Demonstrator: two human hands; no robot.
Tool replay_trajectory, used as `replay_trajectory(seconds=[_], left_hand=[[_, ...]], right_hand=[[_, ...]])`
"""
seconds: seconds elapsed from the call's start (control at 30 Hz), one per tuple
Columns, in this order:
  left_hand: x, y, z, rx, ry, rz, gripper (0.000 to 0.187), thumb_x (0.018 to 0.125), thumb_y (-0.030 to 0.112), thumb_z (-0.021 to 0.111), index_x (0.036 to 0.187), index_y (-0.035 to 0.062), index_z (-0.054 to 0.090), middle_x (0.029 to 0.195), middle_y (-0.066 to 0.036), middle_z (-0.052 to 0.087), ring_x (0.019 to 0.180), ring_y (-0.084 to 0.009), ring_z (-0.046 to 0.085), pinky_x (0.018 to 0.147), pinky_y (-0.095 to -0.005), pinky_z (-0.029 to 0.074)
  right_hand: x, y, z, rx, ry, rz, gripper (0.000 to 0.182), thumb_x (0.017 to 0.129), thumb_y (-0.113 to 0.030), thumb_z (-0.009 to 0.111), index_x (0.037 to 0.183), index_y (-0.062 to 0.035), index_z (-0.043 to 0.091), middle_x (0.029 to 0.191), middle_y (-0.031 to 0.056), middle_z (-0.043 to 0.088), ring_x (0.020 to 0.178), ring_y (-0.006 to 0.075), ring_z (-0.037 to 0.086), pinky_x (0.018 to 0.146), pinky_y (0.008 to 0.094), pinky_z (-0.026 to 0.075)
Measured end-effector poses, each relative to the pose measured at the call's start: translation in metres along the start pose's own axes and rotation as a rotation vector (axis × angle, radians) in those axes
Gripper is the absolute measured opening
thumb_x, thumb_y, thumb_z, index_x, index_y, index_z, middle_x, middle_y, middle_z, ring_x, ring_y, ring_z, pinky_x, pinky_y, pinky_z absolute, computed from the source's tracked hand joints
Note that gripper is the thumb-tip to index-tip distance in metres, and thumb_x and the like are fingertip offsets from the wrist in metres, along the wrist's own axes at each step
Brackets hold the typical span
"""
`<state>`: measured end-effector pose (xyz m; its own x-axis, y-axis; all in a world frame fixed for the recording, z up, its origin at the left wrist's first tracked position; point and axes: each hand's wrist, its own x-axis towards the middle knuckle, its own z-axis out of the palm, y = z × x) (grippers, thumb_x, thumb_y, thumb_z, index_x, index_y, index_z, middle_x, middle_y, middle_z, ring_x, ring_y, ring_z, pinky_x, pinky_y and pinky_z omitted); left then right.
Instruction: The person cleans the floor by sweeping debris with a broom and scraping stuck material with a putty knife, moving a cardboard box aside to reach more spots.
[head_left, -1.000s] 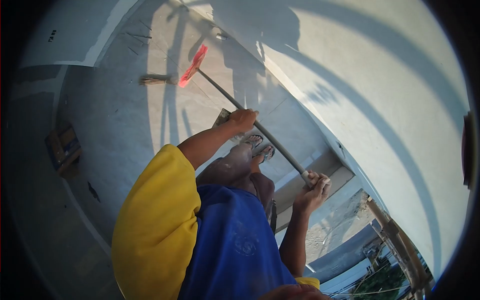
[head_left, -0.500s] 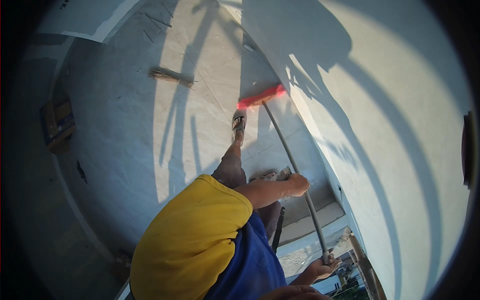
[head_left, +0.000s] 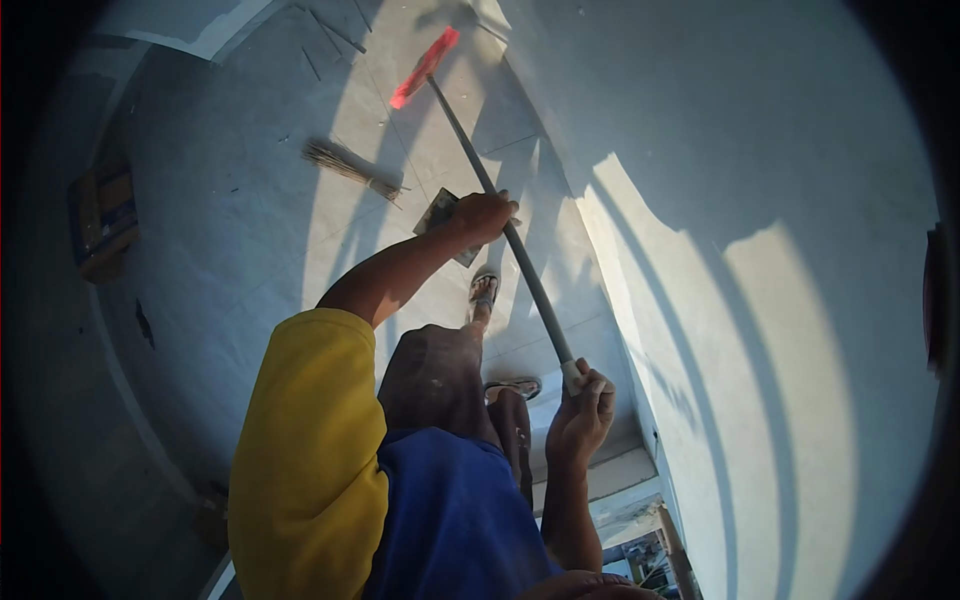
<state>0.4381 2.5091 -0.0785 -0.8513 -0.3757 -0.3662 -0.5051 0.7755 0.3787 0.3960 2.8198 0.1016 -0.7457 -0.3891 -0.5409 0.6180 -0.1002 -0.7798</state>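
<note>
The left hand reaches out on an extended arm, clasping the middle of the broom; the right hand wraps its near end. A flat, stained square plate shows beneath the left hand. The broom slants over smooth grey floor, its narrow head red and fuzzy, the pole straight and grey. Left of the broom lies a bundle of thin twigs.

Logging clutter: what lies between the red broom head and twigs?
In the head view, only bare, partly sunlit floor lies between the broom head and twigs.
</note>
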Motion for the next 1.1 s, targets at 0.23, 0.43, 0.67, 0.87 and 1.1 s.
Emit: replay_trajectory(seconds=[0.23, 0.43, 0.67, 0.87, 1.1], left_hand=[[-0.062, 0.225, 0.026, -0.529, -0.111, 0.353, 0.027, 0.083, 0.02, 0.065, 0.1, 0.0, 0.061, 0.092, -0.018, 0.062, 0.079, -0.0335, 0.07, 0.063, -0.0438, 0.057], [-0.038, 0.21, 0.064, -0.433, -0.159, 0.351, 0.021, 0.085, 0.021, 0.059, 0.093, 0.0017, 0.061, 0.086, -0.018, 0.063, 0.075, -0.0327, 0.07, 0.061, -0.0444, 0.055], [0.062, 0.069, 0.087, -0.088, -0.05, 0.08, 0.017, 0.086, 0.019, 0.056, 0.091, 0.0055, 0.065, 0.093, -0.015, 0.067, 0.084, -0.0314, 0.071, 0.069, -0.0438, 0.056], [0.03, -0.108, 0.021, 0.047, 0.086, -0.094, 0.018, 0.09, 0.027, 0.061, 0.087, 0.0092, 0.061, 0.083, -0.015, 0.065, 0.081, -0.0345, 0.068, 0.068, -0.0479, 0.053], [-0.004, 0.037, 0.034, -0.152, -0.054, 0.093, 0.015, 0.086, 0.014, 0.056, 0.095, 0.0032, 0.063, 0.093, -0.016, 0.063, 0.077, -0.0319, 0.07, 0.062, -0.0462, 0.055]], right_hand=[[-0.083, -0.19, -0.1, -0.011, 0.148, -0.423, 0.026, 0.102, -0.023, 0.043, 0.081, -0.0096, 0.047, 0.056, -0.0028, 0.029, 0.062, 0.0102, 0.043, 0.084, 0.0295, 0.042], [-0.058, -0.154, -0.093, -0.031, 0.216, -0.442, 0.031, 0.101, -0.023, 0.047, 0.072, -0.0127, 0.043, 0.057, -0.0034, 0.031, 0.059, 0.0096, 0.04, 0.085, 0.032, 0.044], [0.083, -0.047, -0.037, 0.107, 0.352, -0.214, 0.024, 0.103, -0.019, 0.046, 0.082, -0.0076, 0.045, 0.065, 0.0002, 0.042, 0.071, 0.0152, 0.05, 0.088, 0.0363, 0.043], [0.044, 0.068, 0.071, 0.076, -0.031, 0.173, 0.007, 0.097, -0.005, 0.053, 0.103, -0.0021, 0.056, 0.094, 0.0084, 0.056, 0.091, 0.0148, 0.054, 0.086, 0.0297, 0.044], [0.027, -0.094, 0.014, -1.549, -0.42, 0.108, 0.044, 0.092, -0.004, 0.056, 0.135, -0.0007, 0.049, 0.1, 0.0232, 0.063, 0.079, 0.0315, 0.067, 0.069, 0.0372, 0.054]])
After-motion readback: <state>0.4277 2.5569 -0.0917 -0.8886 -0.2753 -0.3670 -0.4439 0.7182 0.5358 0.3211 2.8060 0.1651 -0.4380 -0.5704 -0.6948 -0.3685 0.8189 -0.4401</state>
